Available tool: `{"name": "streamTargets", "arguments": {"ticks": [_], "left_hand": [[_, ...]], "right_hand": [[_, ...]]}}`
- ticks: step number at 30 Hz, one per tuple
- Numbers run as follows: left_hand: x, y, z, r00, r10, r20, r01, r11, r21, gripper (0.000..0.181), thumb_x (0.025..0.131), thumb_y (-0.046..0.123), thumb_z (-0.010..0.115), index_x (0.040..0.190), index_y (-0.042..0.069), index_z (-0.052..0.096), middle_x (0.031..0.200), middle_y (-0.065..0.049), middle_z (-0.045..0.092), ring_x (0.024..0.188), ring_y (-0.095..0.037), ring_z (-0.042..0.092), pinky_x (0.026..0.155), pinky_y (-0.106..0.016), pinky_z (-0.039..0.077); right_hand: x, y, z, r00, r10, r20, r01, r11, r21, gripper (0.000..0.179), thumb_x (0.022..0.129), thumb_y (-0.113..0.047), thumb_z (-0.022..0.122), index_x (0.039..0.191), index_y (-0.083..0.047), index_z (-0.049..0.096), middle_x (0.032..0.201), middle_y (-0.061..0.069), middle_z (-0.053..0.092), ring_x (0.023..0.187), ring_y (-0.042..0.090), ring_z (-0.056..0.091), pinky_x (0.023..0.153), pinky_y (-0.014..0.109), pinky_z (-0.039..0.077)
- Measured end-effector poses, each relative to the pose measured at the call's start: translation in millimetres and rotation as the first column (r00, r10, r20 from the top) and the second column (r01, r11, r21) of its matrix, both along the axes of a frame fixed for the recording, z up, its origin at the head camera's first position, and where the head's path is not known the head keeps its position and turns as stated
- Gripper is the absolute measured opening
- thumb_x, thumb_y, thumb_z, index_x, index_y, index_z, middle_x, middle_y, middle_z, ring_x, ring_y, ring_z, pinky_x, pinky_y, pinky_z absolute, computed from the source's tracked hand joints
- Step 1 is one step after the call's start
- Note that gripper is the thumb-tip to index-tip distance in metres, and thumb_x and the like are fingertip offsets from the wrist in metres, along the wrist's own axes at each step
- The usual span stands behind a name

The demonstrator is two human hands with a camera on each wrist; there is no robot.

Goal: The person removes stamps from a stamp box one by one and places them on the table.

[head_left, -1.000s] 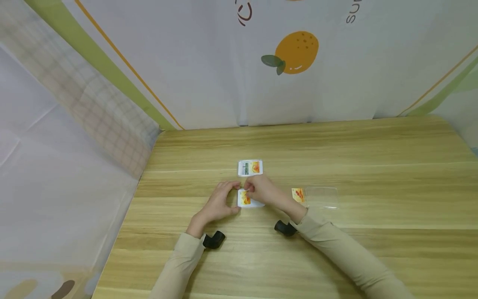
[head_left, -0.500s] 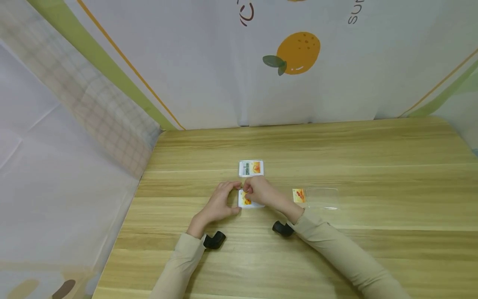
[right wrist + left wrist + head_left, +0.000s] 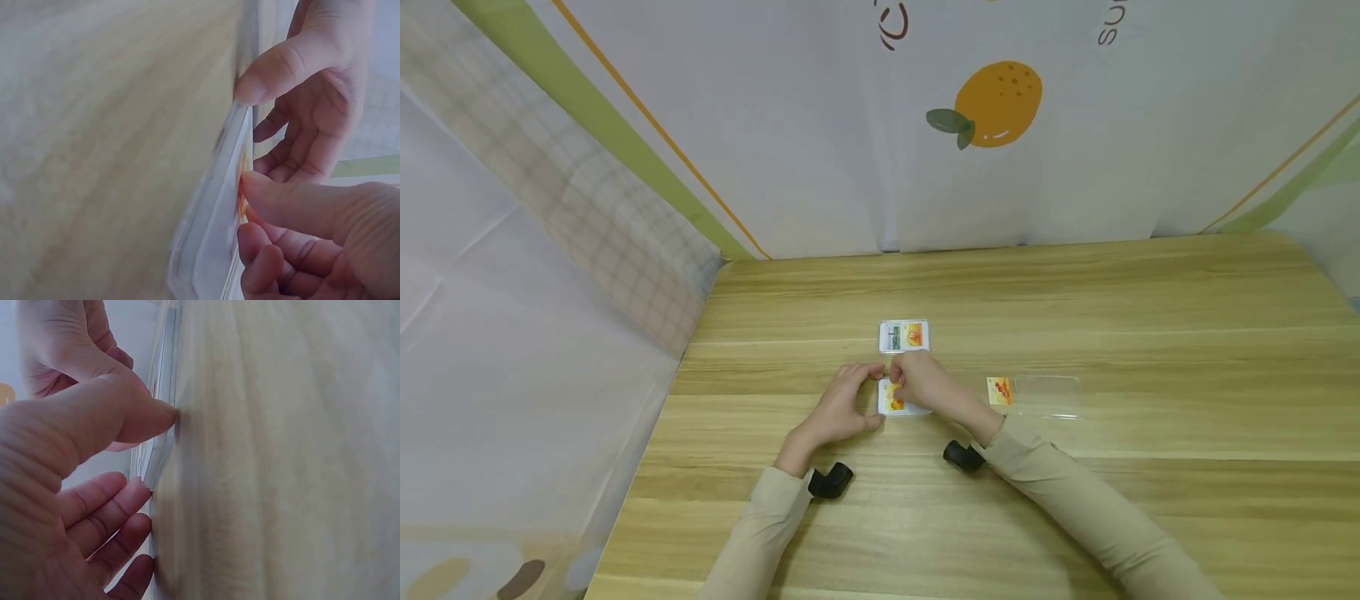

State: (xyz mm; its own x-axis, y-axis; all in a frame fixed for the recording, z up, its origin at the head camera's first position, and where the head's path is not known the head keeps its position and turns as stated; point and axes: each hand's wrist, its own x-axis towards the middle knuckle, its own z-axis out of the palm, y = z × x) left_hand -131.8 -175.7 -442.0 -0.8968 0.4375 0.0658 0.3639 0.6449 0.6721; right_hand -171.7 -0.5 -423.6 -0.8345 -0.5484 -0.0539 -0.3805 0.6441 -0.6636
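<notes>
In the head view a shallow plastic case with a white card in it [image 3: 917,411] lies on the table. A small yellow-orange stamp [image 3: 892,403] sits on its left half. My left hand [image 3: 833,410] holds the case by its left end, thumb on the near edge and fingers at the far edge. In the left wrist view the thumb presses the case's side [image 3: 164,369]. From the right, my right hand [image 3: 934,387] bends over the case. Its thumb and forefinger pinch at the stamp, whose orange edge shows in the right wrist view [image 3: 242,181]; the fingers partly hide it.
Just beyond lies a second case with two stamps [image 3: 904,323]. To the right are a loose orange stamp [image 3: 999,391] and a clear plastic cover [image 3: 1047,396] beside it. A black wrist mount [image 3: 831,482] sits by the left sleeve, another black mount [image 3: 962,457] by the right.
The right wrist and its black mount have shifted slightly to the left. Both hands keep their places at the case, and the other things lie as before.
</notes>
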Motion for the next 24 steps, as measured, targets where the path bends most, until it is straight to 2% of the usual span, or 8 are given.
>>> {"name": "streamTargets", "arguments": {"ticks": [13,24], "left_hand": [[-1.4,-0.2,-0.4,1.000,-0.001,0.024,0.001,1.000,-0.001,0.070,0.068,0.003,0.074,0.131,-0.003,0.046,0.122,-0.012,0.054,0.121,-0.030,0.040,0.105,-0.045,0.031],[-1.3,-0.2,-0.6,1.000,0.000,0.022,0.000,1.000,0.007,0.069,0.067,0.003,0.075,0.130,-0.003,0.047,0.121,-0.011,0.055,0.121,-0.030,0.040,0.106,-0.045,0.030]], "right_hand": [[-1.8,-1.7,-1.0,1.000,-0.016,-0.020,0.016,0.999,0.030,0.018,0.069,0.004,0.075,0.075,-0.001,0.060,0.076,0.006,0.058,0.072,0.018,0.053,0.062,0.024,0.046],[0.0,-2.1,3.2,0.999,-0.030,0.020,0.028,0.997,0.074,0.020,0.072,0.003,0.075,0.074,-0.004,0.057,0.075,0.005,0.059,0.067,0.016,0.052,0.056,0.022,0.044]]}}
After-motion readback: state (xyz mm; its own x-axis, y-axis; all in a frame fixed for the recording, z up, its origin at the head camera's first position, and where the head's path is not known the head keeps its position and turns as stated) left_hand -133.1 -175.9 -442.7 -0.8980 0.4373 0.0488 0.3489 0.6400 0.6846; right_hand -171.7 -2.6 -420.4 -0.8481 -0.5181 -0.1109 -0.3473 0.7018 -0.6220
